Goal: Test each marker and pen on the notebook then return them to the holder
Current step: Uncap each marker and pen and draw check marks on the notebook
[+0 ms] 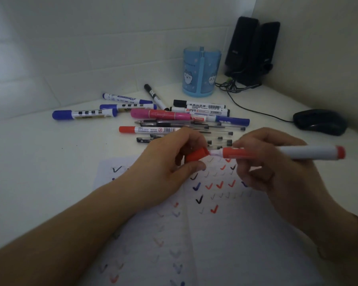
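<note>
Tabletop (39,162) looks like smooth white laminate, pretty matt with only a soft sheen. The notebook (225,234) is plain matt paper, and the ink ticks soak in flat with no shine. The red marker (277,154) has a smooth plastic barrel, white part slightly glossy, and its cap (195,155) is the same red plastic. The pile of markers (174,118) is all glossy plastic with printed labels, and a few pens have clear see-through bodies. The holder (202,73) is translucent blue plastic. Speakers (252,50) and mouse (319,121) look like black plastic with a dull gloss.
</note>
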`<state>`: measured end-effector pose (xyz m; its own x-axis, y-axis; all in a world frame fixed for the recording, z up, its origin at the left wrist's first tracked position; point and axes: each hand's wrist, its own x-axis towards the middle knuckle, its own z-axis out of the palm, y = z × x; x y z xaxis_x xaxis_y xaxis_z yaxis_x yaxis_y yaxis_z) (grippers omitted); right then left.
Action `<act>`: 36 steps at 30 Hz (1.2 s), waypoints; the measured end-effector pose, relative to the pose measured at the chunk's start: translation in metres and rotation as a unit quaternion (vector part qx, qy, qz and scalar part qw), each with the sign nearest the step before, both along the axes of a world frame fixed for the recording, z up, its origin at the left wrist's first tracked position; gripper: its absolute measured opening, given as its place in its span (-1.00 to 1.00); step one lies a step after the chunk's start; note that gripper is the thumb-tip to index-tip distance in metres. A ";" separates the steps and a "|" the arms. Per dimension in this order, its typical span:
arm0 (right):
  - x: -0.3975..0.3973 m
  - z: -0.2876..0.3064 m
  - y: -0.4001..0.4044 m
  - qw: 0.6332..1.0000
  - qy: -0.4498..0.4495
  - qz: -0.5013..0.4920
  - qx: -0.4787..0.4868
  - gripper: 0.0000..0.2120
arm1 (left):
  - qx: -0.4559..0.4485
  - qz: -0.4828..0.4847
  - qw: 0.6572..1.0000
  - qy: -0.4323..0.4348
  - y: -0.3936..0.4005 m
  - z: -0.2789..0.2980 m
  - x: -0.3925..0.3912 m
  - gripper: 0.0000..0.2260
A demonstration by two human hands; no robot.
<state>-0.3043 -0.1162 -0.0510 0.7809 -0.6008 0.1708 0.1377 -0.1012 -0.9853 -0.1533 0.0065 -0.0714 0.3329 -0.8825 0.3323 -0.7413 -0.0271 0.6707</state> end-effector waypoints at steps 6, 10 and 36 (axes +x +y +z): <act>-0.001 -0.003 -0.009 0.997 -0.001 -0.021 0.075 -0.77 | -0.018 0.003 0.999 -0.031 -0.002 -0.004 0.005 -0.76; -0.001 -0.002 -0.012 0.996 -0.009 -0.025 0.081 -0.86 | -0.042 -0.009 0.997 -0.069 -0.002 -0.005 0.009 -0.75; 0.000 0.000 -0.001 0.995 -0.024 0.044 0.087 -0.83 | -0.157 -0.004 0.973 0.171 0.004 0.009 -0.010 -0.86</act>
<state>-0.3040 -0.1177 -0.0506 0.8253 -0.5542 0.1086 0.1859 0.0850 -0.9789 -0.1635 0.0106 -0.0625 0.4654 -0.7586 0.4560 -0.4725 0.2228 0.8527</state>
